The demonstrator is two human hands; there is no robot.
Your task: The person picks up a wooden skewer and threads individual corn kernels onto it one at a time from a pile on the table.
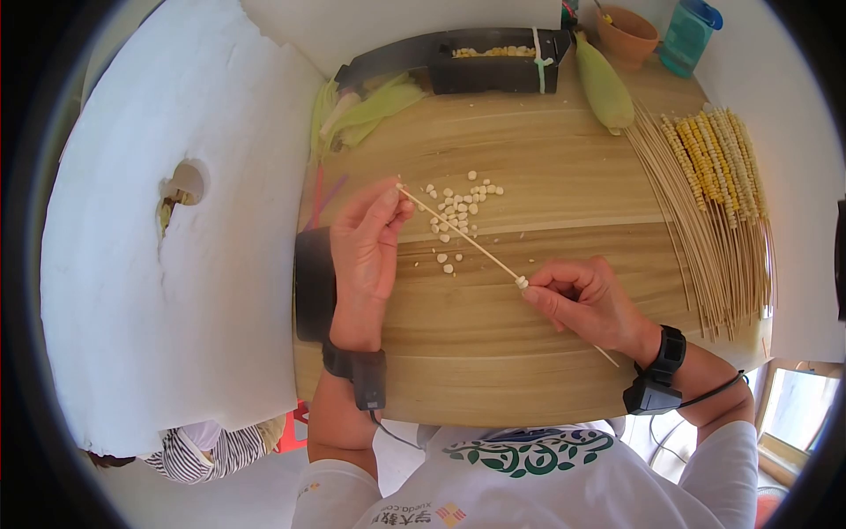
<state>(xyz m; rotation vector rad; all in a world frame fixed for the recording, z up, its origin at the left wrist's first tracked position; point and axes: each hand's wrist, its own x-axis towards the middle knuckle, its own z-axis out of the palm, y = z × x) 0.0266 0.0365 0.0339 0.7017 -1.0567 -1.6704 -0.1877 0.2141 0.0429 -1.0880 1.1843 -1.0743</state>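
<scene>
A thin wooden skewer (467, 240) runs diagonally between both hands. My left hand (374, 231) pinches near its upper left end, where a pale kernel shows at the fingertips. A few pale kernels (522, 282) sit on the skewer beside the fingertips of my right hand (589, 301), which is closed around the stick; its lower end sticks out below that hand. Loose pale kernels (462, 208) lie scattered on the wooden table (529, 379) behind the skewer.
Kernel-threaded skewers (718, 163) and bare skewers (674, 203) lie at the right. Along the back are a black container (493, 77), an ear in its husk (604, 86), a clay pot (627, 37) and a blue-green cup (687, 40). Husks (370, 110) lie back left.
</scene>
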